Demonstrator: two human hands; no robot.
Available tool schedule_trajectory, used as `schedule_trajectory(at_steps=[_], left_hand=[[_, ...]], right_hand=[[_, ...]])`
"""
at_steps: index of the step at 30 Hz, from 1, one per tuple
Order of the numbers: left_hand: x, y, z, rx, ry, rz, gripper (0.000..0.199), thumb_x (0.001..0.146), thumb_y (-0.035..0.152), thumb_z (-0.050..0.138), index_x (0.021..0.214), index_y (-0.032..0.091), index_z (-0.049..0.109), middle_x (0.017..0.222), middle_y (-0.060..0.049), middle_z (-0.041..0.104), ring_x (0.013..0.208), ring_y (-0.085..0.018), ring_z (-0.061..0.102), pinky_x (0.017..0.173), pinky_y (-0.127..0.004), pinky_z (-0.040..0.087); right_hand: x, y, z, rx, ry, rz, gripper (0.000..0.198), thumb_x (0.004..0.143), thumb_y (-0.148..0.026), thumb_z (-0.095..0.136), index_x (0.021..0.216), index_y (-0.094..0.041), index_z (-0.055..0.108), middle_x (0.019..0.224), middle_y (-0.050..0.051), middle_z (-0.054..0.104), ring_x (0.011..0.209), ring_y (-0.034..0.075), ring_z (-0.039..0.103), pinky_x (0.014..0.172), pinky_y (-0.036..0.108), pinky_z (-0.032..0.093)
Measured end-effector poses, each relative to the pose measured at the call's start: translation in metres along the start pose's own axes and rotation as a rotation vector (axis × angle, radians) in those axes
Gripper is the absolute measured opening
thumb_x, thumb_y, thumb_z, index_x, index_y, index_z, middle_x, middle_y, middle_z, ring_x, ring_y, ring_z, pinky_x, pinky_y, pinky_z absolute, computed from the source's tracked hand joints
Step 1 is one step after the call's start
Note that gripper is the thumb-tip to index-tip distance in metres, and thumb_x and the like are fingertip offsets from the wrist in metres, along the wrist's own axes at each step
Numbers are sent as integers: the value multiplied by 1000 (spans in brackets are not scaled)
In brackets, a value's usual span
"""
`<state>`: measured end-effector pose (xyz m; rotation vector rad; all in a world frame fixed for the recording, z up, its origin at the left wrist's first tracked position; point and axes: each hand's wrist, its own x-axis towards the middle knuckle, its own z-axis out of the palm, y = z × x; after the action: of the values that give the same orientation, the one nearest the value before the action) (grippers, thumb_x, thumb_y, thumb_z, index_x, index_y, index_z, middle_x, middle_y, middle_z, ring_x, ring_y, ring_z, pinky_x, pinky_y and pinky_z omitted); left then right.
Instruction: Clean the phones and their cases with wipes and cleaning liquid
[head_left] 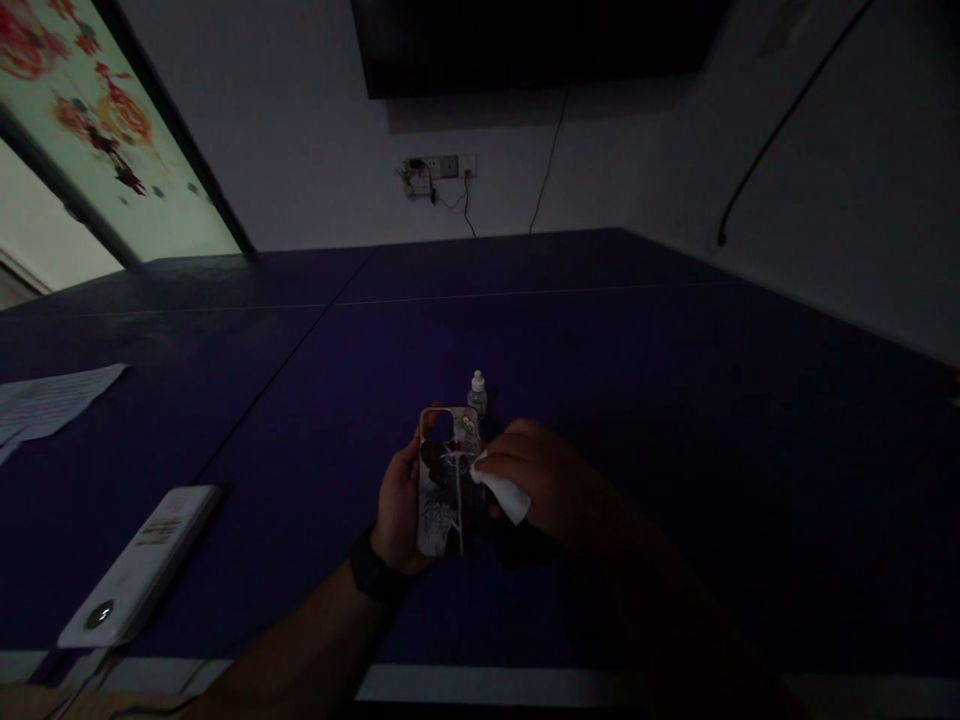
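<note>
Gripping a patterned phone case (437, 515) by its left edge in the left hand (396, 505), curling the fingers partly out of sight behind it, and holding it over the table (300, 420) with its lens opening at the upper left. Pinching a folded white cloth (508, 498) between the thumb and fingers of the right hand (541, 480), bringing 1 tip of it to the case's right edge, and leaving actual contact there impossible to tell. Wearing 1 black watch (373, 570) on the left wrist. Having a dark object (521, 545) just below the right hand, too dim to name.

Having 1 small bottle (478, 392) with a white top standing just beyond the case, partly overlapped by its upper edge. Seeing 1 long white device (139, 570) lying well apart on the left, showing a round dark spot near its closer end. Seeing printed sheets (56, 400) lying farther out on the left.

Facing a pale wall (292, 120) past the table, carrying a row of sockets (448, 167) with wires and, higher up, 1 black screen (540, 45). Catching red and orange flowers on a glass panel (112, 120) at the upper left, and a dark cord (787, 118) running down at the right.
</note>
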<state>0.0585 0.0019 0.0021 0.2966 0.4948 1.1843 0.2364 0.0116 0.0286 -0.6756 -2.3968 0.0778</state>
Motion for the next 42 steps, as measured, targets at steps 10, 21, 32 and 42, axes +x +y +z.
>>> schedule_trajectory(at_steps=[10, 21, 32, 42], left_hand=[[-7, 0, 3, 88, -62, -57, 55, 99, 39, 48, 153, 30, 43, 88, -2, 72, 67, -18, 68, 70, -35, 59], [-8, -1, -3, 123, -198, -152, 66, 99, 48, 44, 160, 38, 21, 103, -8, 72, 78, -28, 73, 63, -45, 62], [-9, -4, -4, 170, -224, -196, 68, 99, 54, 45, 160, 37, 21, 112, -8, 72, 80, -26, 74, 69, -44, 62], [-8, -5, -3, 204, -241, -193, 69, 98, 50, 50, 159, 31, 26, 104, -8, 73, 74, -24, 73, 64, -39, 61]], right_hand=[[0, 9, 2, -35, 110, 53, 22, 91, -7, 58, 105, -16, 72, 101, 9, 73, 91, 24, 58, 81, 38, 47], [-1, 16, 1, -44, 160, 123, 25, 87, -4, 62, 106, -16, 72, 100, 10, 72, 91, 25, 58, 81, 38, 48], [2, 16, 7, -51, 249, 167, 25, 92, -8, 60, 111, -18, 72, 102, 9, 73, 93, 24, 59, 82, 38, 49], [3, 15, 10, -39, 249, 161, 26, 91, -6, 59, 111, -14, 73, 101, 11, 73, 92, 25, 59, 81, 39, 51]])
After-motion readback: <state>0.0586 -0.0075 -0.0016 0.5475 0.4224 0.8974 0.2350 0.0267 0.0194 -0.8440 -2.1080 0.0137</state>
